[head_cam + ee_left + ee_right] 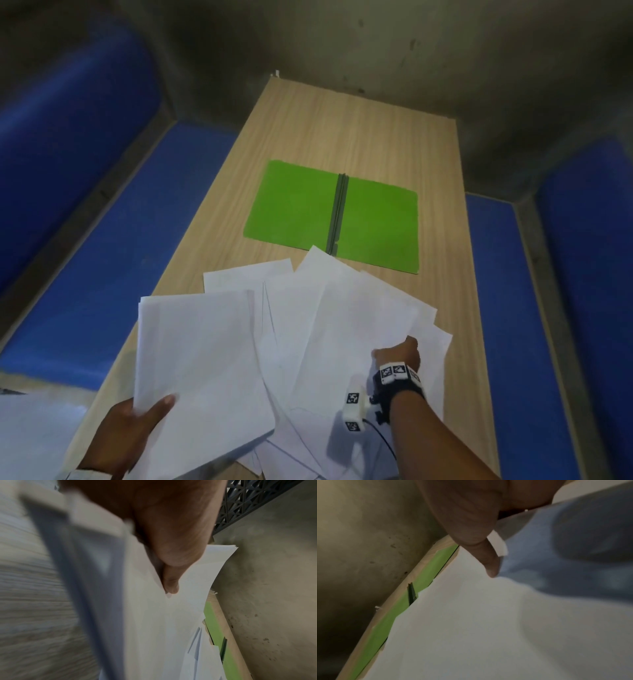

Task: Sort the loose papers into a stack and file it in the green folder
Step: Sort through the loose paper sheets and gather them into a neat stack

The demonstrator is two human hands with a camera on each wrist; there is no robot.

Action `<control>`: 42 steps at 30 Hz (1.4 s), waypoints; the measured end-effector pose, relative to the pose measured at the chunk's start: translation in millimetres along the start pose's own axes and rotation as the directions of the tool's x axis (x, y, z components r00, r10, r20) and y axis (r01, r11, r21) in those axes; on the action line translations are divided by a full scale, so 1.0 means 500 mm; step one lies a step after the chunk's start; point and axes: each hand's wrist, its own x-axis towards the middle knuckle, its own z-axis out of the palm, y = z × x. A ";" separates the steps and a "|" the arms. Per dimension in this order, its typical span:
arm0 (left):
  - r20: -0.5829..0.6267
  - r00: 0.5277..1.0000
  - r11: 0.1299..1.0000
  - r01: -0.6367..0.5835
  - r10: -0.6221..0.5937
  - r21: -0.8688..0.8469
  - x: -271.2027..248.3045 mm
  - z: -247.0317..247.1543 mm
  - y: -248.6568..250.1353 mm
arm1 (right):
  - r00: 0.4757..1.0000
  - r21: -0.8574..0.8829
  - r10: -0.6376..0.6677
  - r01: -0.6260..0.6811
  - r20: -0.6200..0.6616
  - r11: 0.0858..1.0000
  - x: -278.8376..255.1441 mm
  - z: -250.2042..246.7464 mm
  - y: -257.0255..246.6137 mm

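Note:
The green folder [294, 205] lies open and flat in the middle of the wooden table [342, 130], its dark spine toward me. Several loose white papers [329, 315] are fanned out in front of it. My left hand [144, 418] holds a partial stack of papers [198, 359] by its near left corner, thumb [171, 585] on top. To the right, my right hand [400, 353] pinches a loose sheet [471, 615] at its right edge, thumb [489, 563] on top. The folder shows as a thin green strip [216, 635] [426, 577] past the papers in both wrist views.
Blue padded benches [102, 240] [496, 308] run along both long sides of the narrow table. A grey concrete wall [376, 51] stands past the far end. Bare wood shows beyond the folder and along the table's right edge.

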 end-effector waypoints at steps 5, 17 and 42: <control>0.016 1.000 1.000 -0.027 0.027 -0.011 0.000 -0.006 0.000 | 0.975 0.180 -0.219 0.208 0.039 0.961 -0.017 -0.042 -0.014; 0.028 0.999 0.999 -0.040 0.040 -0.001 0.019 -0.009 -0.012 | 0.921 -0.398 -0.269 0.367 0.281 0.841 0.000 0.053 -0.098; 0.022 0.998 0.985 -0.061 0.065 -0.160 0.040 -0.023 -0.044 | 0.979 0.337 -0.203 0.193 -0.006 0.922 0.028 -0.180 -0.019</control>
